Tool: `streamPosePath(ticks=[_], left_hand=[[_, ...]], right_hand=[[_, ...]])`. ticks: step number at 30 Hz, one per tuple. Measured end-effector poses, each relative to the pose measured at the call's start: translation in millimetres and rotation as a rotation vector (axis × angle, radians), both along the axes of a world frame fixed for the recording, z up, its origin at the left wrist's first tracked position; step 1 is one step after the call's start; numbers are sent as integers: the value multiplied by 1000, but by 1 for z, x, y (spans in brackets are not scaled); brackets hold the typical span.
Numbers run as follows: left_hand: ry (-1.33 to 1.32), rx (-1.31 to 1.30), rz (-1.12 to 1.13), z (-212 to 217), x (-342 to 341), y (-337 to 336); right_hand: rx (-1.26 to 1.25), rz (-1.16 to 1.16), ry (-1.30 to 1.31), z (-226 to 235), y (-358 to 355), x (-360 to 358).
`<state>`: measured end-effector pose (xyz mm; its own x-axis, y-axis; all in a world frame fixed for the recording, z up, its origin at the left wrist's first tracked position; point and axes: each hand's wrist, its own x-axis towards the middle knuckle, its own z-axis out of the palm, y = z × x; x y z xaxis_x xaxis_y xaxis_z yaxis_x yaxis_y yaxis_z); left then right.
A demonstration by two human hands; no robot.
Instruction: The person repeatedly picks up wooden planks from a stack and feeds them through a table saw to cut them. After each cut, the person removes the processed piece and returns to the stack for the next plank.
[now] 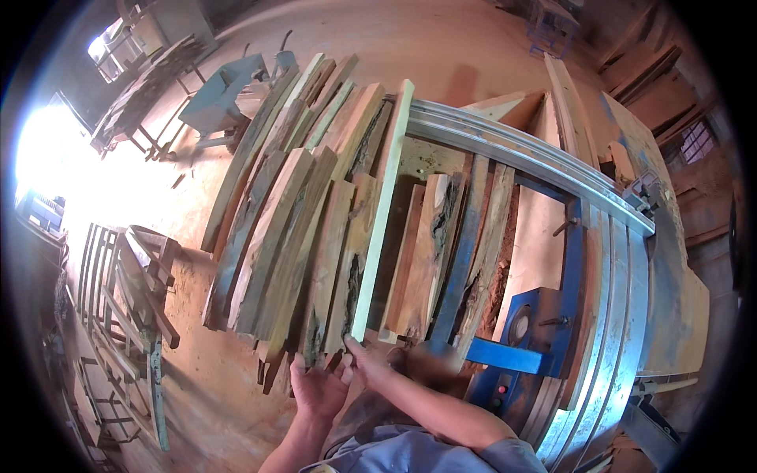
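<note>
A long pale wooden strip (pixel 384 197) lies on edge across a pile of rough, bark-edged slabs (pixel 292 213). It runs away from me toward the far end of the pile. My right hand (pixel 361 359) pinches the near end of this strip. My left hand (pixel 315 388) is just to its left. Its fingers curl around the near end of a dark bark-edged slab (pixel 315 315) in the pile. Both forearms come in from the lower edge.
Right of the slabs stands a blue saw machine (pixel 536 315) with curved metal rails (pixel 615 260) and a wide board (pixel 678 299) beyond. Wooden frames (pixel 126 292) lie on the sawdust floor (pixel 197 378) at left. A blue bench (pixel 225 87) stands at the back.
</note>
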<state>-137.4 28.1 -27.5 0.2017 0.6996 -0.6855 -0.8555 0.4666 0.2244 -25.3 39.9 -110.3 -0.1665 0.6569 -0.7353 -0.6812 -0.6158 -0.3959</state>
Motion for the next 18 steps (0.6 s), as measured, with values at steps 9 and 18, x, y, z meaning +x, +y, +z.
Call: streamPosePath(ticks=[9,18], left_hand=[[-143,-2,-126,7,-1,4],[-29,42,-240,-2,4,9]], right_hand=[[82,142,-307,7,-13,21],[44,-205,-268,52,-36,49]])
